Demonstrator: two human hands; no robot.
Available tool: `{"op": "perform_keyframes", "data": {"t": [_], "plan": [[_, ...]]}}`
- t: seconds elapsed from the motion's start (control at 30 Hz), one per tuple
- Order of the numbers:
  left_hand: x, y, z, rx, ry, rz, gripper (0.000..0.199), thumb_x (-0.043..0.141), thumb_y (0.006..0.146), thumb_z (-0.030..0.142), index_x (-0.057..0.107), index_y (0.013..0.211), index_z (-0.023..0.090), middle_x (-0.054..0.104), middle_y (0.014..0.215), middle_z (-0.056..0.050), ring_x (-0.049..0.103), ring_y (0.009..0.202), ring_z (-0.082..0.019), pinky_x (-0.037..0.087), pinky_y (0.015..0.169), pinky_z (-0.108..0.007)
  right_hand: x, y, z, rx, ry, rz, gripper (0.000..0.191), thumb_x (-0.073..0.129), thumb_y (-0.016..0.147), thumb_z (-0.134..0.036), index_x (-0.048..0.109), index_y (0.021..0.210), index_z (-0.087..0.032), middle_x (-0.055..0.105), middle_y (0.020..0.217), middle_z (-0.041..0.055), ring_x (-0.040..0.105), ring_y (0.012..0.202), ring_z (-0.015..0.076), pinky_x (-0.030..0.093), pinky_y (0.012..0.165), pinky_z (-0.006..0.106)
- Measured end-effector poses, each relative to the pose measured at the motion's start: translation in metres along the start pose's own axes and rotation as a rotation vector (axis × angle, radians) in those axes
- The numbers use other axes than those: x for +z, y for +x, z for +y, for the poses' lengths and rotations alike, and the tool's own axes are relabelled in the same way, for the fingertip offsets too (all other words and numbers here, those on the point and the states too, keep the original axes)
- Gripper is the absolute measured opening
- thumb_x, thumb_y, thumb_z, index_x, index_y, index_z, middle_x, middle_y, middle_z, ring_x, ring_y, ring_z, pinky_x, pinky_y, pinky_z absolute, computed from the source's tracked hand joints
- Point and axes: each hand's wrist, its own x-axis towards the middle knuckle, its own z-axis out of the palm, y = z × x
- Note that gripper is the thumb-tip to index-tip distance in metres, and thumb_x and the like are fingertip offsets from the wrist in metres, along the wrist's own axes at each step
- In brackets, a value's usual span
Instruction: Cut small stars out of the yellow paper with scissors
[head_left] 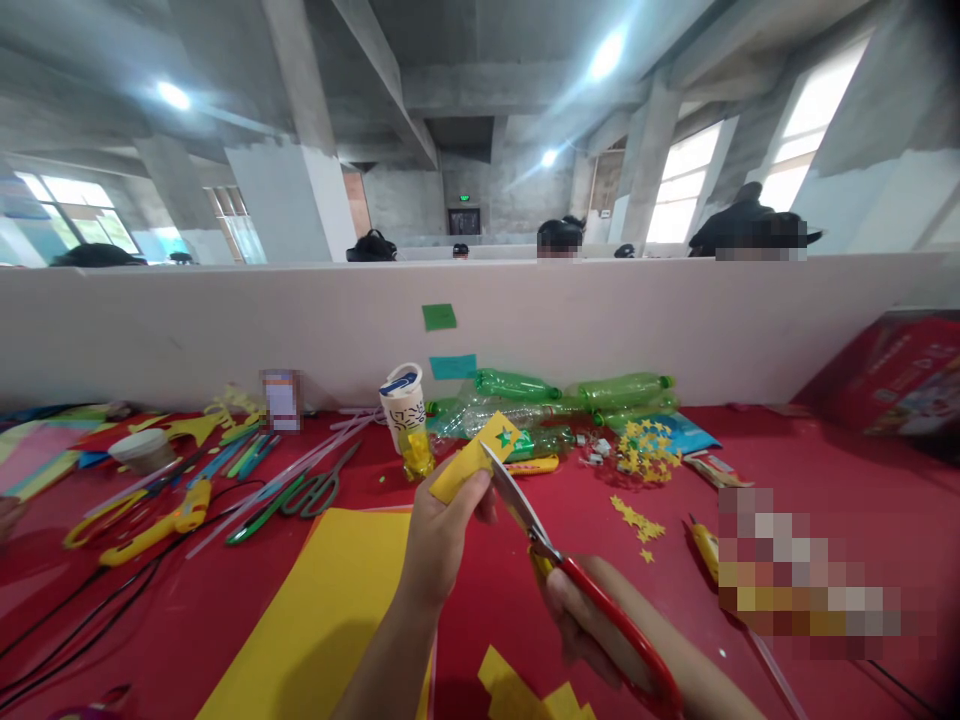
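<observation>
The left hand (439, 535) pinches a yellow paper strip (474, 458) (green star at its tip) above the counter's (810, 470) middle; the right hand (581, 610) grips red scissors (577, 570), blades on the strip. Behind, a paper cup (405, 405) holds yellow scraps.

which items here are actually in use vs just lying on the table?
In use:
left hand holding yellow paper strip
right hand working red scissors, blades at the strip

Lying about:
green scissors
yellow glue gun
green bottles
paper cup
yellow sheet
</observation>
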Motion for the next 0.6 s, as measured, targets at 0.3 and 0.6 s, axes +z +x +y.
{"op": "perform_keyframes", "data": {"t": [0.3,0.6], "plan": [[-0.002,0.001,-0.001,0.023,-0.001,-0.017,0.026,0.054,0.084,0.023,0.053,0.060,0.016,0.053,0.054,0.003,0.049,0.053,-0.010,0.040,0.055,-0.022,-0.001,-0.001,-0.004,0.029,-0.041,0.023,0.055,0.039,0.078,-0.074,0.036,0.064,-0.020,0.032,0.043,-0.0108,0.030,0.030,0.0025,0.022,0.030,0.014],[-0.008,0.006,-0.002,-0.045,-0.172,0.085,0.014,0.062,0.078,0.026,0.061,0.074,0.013,0.061,0.061,0.000,0.055,0.052,-0.012,0.045,0.054,-0.025,-0.008,-0.003,-0.011,0.062,-0.077,0.036,0.054,0.043,0.076,-0.073,0.035,0.064,-0.021,0.037,0.047,-0.0100,0.031,0.032,0.0021,0.024,0.034,0.016]]}}
